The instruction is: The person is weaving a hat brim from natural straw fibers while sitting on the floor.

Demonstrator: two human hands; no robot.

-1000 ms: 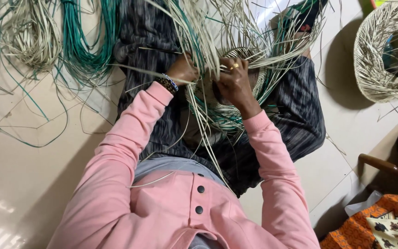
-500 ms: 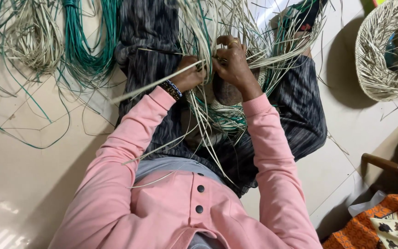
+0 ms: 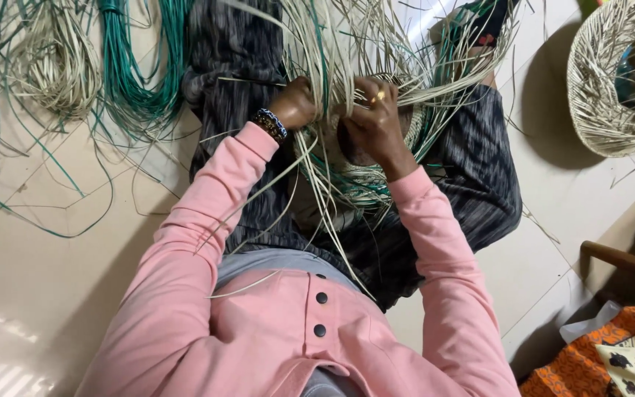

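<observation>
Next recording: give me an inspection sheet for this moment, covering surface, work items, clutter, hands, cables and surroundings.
Surface: pale tiled floor; the person sits on it, work in the lap.
Work items: half-woven basket of cream and green strips, loose strip ends fanning up and out.
Clutter: coil of cream strips and bundle of green strips on the floor at the left, stray strands trailing.
Hands: left hand and right hand both closed on strips at the basket's rim; beaded bracelet on the left wrist.
Cables: nothing seen.
Surroundings: another woven basket upper right; wooden furniture piece and orange patterned cloth lower right.
</observation>
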